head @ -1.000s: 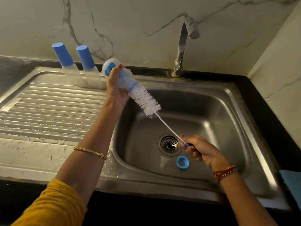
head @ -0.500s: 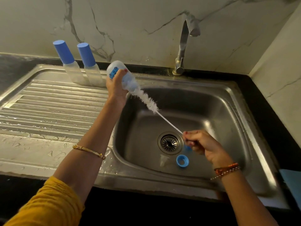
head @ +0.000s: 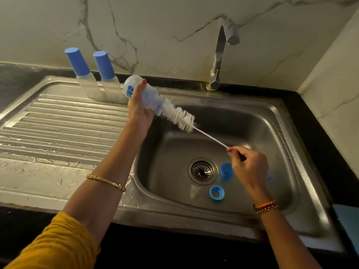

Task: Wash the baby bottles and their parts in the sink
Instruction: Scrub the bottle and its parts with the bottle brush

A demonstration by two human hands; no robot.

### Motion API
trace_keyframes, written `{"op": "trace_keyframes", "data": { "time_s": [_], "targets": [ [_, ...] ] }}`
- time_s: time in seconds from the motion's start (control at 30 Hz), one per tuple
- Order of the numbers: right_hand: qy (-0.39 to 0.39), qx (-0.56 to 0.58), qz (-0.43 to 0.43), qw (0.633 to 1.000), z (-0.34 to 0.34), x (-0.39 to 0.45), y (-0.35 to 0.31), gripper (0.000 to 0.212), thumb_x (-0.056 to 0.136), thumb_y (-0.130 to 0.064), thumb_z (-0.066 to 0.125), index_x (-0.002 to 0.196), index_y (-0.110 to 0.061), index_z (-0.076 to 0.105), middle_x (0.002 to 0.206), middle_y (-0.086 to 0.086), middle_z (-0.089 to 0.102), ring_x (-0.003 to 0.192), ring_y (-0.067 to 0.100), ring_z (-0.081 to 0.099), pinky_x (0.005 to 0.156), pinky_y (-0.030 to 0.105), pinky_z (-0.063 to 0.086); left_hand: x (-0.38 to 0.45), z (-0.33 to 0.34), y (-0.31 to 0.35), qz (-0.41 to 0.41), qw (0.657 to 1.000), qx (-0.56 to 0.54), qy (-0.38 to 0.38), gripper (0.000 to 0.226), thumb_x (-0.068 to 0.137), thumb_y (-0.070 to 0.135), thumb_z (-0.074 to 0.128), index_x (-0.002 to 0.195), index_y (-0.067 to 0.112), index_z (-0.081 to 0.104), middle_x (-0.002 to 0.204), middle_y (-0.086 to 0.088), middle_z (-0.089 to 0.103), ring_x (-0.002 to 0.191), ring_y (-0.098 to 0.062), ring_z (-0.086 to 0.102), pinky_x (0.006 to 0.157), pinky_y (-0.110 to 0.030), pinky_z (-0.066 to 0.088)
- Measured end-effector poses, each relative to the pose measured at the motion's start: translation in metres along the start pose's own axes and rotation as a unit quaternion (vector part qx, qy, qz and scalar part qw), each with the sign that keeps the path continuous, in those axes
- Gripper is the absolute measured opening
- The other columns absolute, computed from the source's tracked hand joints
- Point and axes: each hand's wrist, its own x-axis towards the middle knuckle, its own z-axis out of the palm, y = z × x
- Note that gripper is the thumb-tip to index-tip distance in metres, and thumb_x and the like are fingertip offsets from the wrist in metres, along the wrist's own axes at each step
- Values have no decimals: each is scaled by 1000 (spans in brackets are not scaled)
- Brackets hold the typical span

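I see the open baby bottle (head: 144, 94) tilted over the left edge of the sink basin (head: 272, 136), translucent, blue print on its side, mouth pointing down-right toward the basin. My left hand (head: 138, 107) is wrapped around its body, fingers and thumb curled tight on it. White bottle brush (head: 179, 118) has its bristle head mostly out of the mouth, tip end inside the neck; thin twisted wire stem runs down-right to my right hand (head: 247, 165), which pinches the stem end, fingers closed on it. Inside the basin: round drain strainer (head: 202, 171), a blue cap (head: 226, 171) just right of it, a blue screw ring (head: 217, 192) lying flat nearer the front, a clear nipple (head: 194, 191) just left of the ring, and a bit of blue past my right hand, cannot tell what. On the ribbed steel drainboard (head: 58, 121), wet with drops, two capped bottles (head: 97, 78) stand side by side against the back, blue caps on. Tap (head: 221, 55) behind the basin, no water seen running. White marbled wall, black counter around the sink.
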Motion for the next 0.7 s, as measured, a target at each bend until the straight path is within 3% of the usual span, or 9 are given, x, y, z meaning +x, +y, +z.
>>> {"op": "trace_keyframes", "data": {
  "time_s": [0.03, 0.1, 0.17, 0.23, 0.33, 0.47, 0.57, 0.63, 0.7],
  "targets": [
    [-80, 103, 113, 985, -2, 2, -3, 24, 88, -16, 61, 64, -12, 67, 47, -4, 57, 43, 9, 51, 42, 23, 41, 0, 0, 1, -1, 1000, -14, -12, 114, 27, 29, 91, 125, 2, 40, 86, -5, 52, 74, -13, 55, 57, -26, 54],
    [-240, 268, 329, 873, -6, 8, -5, 36, 91, -24, 54, 56, -17, 56, 38, -11, 39, 32, 1, 31, 31, 13, 23, 0, 1, 2, -23, 994, -86, -59, 119, 14, 29, 94, 119, 5, 41, 86, -5, 53, 73, -14, 56, 59, -27, 55],
    [-305, 303, 398, 810, -5, 10, 1, 38, 92, -29, 48, 56, -17, 52, 38, -11, 32, 30, 0, 22, 30, 12, 14, 0, 4, 1, -42, 986, -135, -93, 121, 12, 29, 94, 117, 7, 39, 87, -6, 52, 73, -15, 55, 60, -28, 55],
    [-295, 293, 369, 831, -2, 8, 4, 32, 92, -30, 51, 64, -15, 56, 40, -9, 37, 31, 1, 25, 30, 12, 17, 0, 6, 1, -30, 988, -108, -102, 118, 13, 35, 93, 115, 8, 39, 85, -7, 51, 71, -14, 53, 61, -27, 54],
    [-182, 176, 183, 950, 0, 2, 2, 16, 83, -23, 66, 70, -14, 63, 54, -5, 54, 43, 2, 46, 40, 14, 36, 0, 5, 4, -15, 996, -35, -79, 110, 15, 44, 91, 108, 10, 44, 89, -7, 50, 74, -14, 54, 60, -25, 54],
    [41, -65, -56, 995, 1, 3, 4, 10, 81, -9, 69, 73, -3, 71, 59, 9, 64, 51, 23, 55, 48, 32, 44, 6, 1, 0, 2, 999, 38, 35, 68, 79, 27, 68, 135, 9, 34, 122, -15, 48, 104, -25, 56, 59, -27, 56],
    [-70, 42, 94, 992, 3, 5, -1, 24, 87, -14, 62, 65, -9, 69, 51, 3, 59, 47, 15, 51, 47, 27, 40, 7, 0, -4, 20, 999, 41, 20, 58, 85, 24, 61, 134, 8, 34, 110, -10, 50, 94, -20, 58, 62, -27, 56],
    [-281, 208, 318, 881, -1, 9, -5, 37, 93, -21, 53, 57, -17, 61, 43, -6, 46, 37, 5, 37, 36, 17, 30, 0, 2, -2, 21, 999, 22, -28, 78, 64, 30, 73, 128, 7, 35, 99, -7, 50, 86, -16, 57, 63, -26, 55],
    [-374, 267, 399, 793, -4, 11, 1, 42, 95, -27, 45, 55, -18, 55, 40, -9, 36, 32, 2, 26, 30, 13, 18, -2, 2, -2, 3, 997, 16, -70, 101, 37, 35, 82, 123, 8, 35, 94, -7, 50, 82, -15, 56, 65, -27, 54]
  ]
}}
